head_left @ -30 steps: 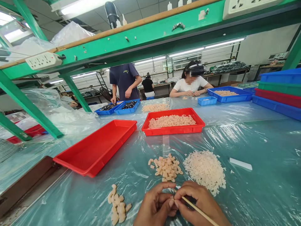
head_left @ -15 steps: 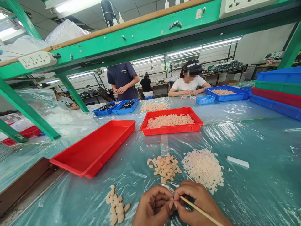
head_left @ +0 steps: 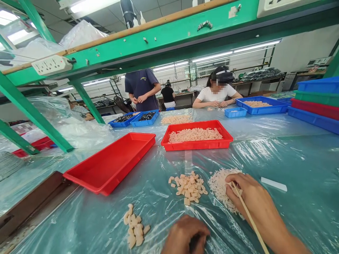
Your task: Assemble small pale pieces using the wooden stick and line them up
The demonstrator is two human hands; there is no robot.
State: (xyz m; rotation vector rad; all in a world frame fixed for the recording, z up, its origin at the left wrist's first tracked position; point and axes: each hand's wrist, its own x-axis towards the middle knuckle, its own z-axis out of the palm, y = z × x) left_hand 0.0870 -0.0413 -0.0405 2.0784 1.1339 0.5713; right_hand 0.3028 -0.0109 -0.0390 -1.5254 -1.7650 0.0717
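My right hand (head_left: 247, 197) is closed around a thin wooden stick (head_left: 249, 213) and reaches over a heap of small white bits (head_left: 221, 185), its fingertips at the heap's right side. Low in the view, my left hand (head_left: 185, 234) is curled just above the plastic-covered table; its fingertips are turned away, so whatever they hold is hidden. Beyond it lies a pile of small beige pieces (head_left: 190, 187), some flat and some ring-like. To the left of that hand is a smaller group of rounded beige pieces (head_left: 136, 227).
A red tray (head_left: 111, 165) stands at the left, and a second red tray (head_left: 197, 145) full of beige pieces sits farther back. A white strip (head_left: 274, 184) lies at the right. Stacked trays (head_left: 315, 104) stand far right. Under the green shelf beam (head_left: 169, 35), people are visible across the table.
My hands have come apart. The right hand, with the wooden stick, has moved right and away from me onto the white heap; the left has stayed low and turned over. The view shifted slightly.
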